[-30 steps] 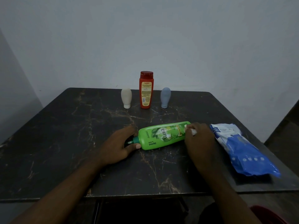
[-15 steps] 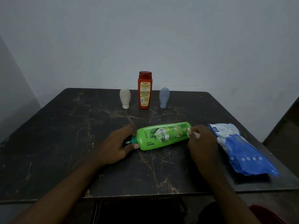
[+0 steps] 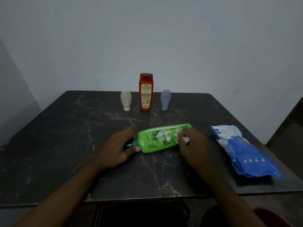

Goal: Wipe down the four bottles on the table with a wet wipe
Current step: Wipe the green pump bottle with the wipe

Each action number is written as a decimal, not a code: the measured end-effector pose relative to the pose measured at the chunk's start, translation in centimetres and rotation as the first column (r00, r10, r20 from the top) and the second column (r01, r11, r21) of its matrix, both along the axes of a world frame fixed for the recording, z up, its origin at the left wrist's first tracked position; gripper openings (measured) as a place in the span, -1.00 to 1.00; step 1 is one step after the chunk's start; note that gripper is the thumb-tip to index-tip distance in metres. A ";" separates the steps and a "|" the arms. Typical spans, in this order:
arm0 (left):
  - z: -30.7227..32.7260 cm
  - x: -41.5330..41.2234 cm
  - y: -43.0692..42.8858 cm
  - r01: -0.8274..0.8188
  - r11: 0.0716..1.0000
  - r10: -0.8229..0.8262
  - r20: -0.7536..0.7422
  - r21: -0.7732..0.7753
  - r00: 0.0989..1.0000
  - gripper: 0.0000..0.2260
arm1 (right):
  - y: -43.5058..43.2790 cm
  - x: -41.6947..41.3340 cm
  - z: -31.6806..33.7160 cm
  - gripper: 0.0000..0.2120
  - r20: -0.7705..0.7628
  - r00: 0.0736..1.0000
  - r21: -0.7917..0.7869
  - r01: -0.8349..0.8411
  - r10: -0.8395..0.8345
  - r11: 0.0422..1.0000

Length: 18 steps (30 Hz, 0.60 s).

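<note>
Green bottle [image 3: 161,138]: lying mid-worktop [image 3: 65,145], long axis left-right, cap leftward. Left hand [image 3: 117,148] grips cap end; right hand [image 3: 192,143] pinches wet wipe [image 3: 184,139] against body. Open surface left; wipe pack [image 3: 242,149] near right edge.

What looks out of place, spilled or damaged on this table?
Nothing stands out. The green bottle lies on its side only because both hands are working on it; the red bottle, cream bottle and blue bottle stand upright. No spill visible.

The right hand [image 3: 191,142] has slid the wet wipe [image 3: 184,138] leftward along the green bottle [image 3: 157,139].
</note>
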<state>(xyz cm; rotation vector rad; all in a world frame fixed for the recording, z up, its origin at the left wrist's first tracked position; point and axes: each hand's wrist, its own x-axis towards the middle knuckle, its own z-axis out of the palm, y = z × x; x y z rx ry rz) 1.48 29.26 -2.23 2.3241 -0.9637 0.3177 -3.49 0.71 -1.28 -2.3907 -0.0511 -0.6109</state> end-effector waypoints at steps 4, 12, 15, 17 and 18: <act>0.0 0.0 -0.1 0.001 1.000 -0.001 0.006 -0.004 1.000 -0.82 | -3.0 0.6 0.4 -0.92 -0.013 0.985 0.070 0.175 -0.175 0.982; 0.3 -0.4 -0.2 -0.016 1.000 0.016 0.030 0.006 0.999 -0.79 | -0.3 0.2 0.7 -0.89 -0.013 0.984 -0.009 0.180 -0.180 0.984; 0.3 -0.5 -0.1 -0.013 1.000 0.013 0.036 0.011 0.999 -0.79 | 3.1 -0.6 0.3 -0.86 0.066 0.995 -0.036 0.083 -0.081 0.996; 0.3 -0.6 -0.2 -0.017 1.000 0.017 0.039 0.004 0.999 -0.78 | 4.0 -0.8 -0.3 -0.82 0.039 0.999 -0.072 0.009 -0.007 0.997; 0.3 -0.6 -0.2 -0.018 1.000 0.018 0.039 -0.002 0.999 -0.78 | 3.9 -0.8 -0.5 -0.82 0.032 0.999 -0.078 -0.003 0.006 0.997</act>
